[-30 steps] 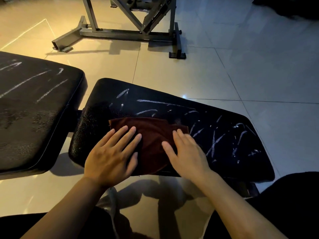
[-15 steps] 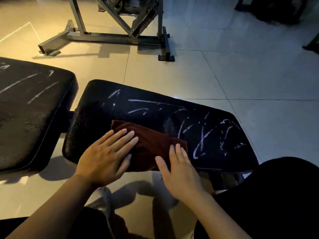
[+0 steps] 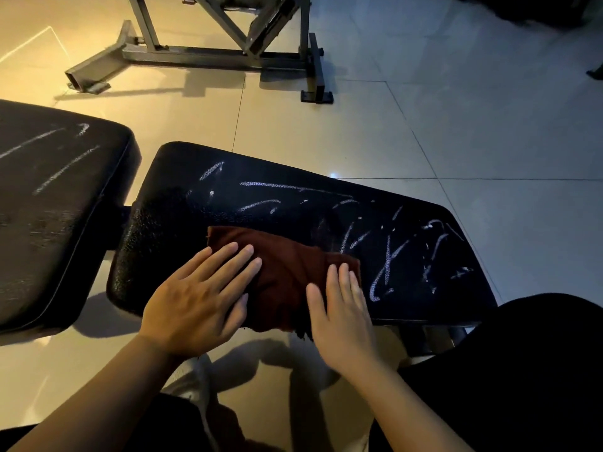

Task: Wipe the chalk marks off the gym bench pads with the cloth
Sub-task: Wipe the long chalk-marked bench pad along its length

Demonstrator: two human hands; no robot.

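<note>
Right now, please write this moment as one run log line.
left hand: flat on cloth | right hand: flat on cloth | near pad: chalk marks remain | left pad: unwiped

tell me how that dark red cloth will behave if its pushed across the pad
The dark red cloth is probably floppy: its near edge droops off the bench pad. It looks light, likely to bunch unless both flat hands, left hand and right hand, keep pressing.
</note>
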